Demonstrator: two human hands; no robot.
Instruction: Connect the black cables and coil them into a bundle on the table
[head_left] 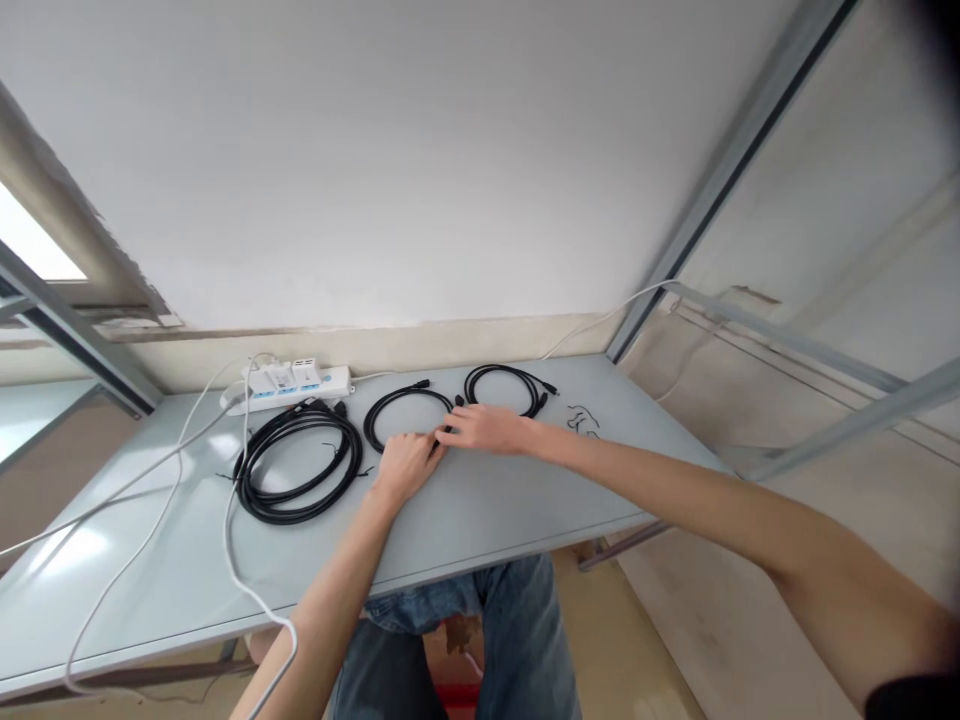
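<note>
Both hands pinch the middle coiled black cable (406, 415) on the grey table (487, 510): left hand (403, 465) and right hand (487, 428) at its near-right edge. Light, floppy, springy; best gripped across bundled loops.

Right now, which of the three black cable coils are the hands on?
The middle coil: both hands meet at its near right edge. The big coil lies left, the far coil behind, both untouched.

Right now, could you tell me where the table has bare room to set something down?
Bare: near edge of the table, right of the white cable. Crowded: the back, around the power strip, large coil, and small coils under both hands.
</note>
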